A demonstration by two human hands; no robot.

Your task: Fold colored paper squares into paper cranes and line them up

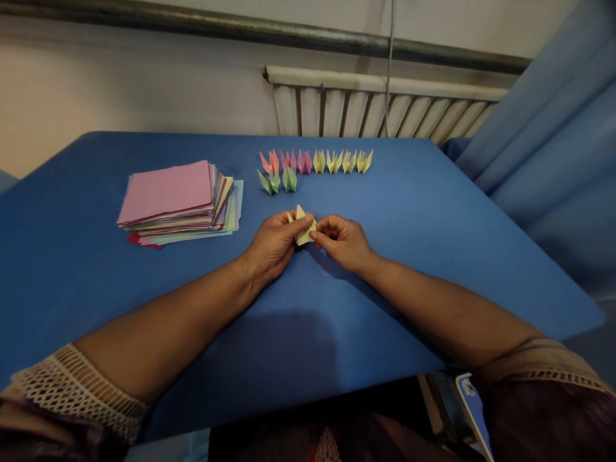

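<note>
Between my hands, above the middle of the table, is a pale yellow origami crane (pixel 303 236) with pointed tips sticking up. My left hand (pixel 275 242) grips its left side, the thumb pressed across the paper. The thumb and forefinger of my right hand (pixel 344 242) pinch its lower right edge. Beyond my hands stand two rows of folded paper cranes. The back row runs from an orange crane (pixel 270 162) through pink ones (pixel 305 162) to several yellow ones (pixel 335 162). Two green cranes (pixel 289 179) stand in front, at the left.
A thick stack of coloured paper (pixel 166 192), pink on top, lies left of the cranes on the blue table (pixel 409 231). Behind the table are a radiator (pixel 356 109) and a pipe (pixel 216 25) along the wall. A blue curtain (pixel 543 141) hangs at the right.
</note>
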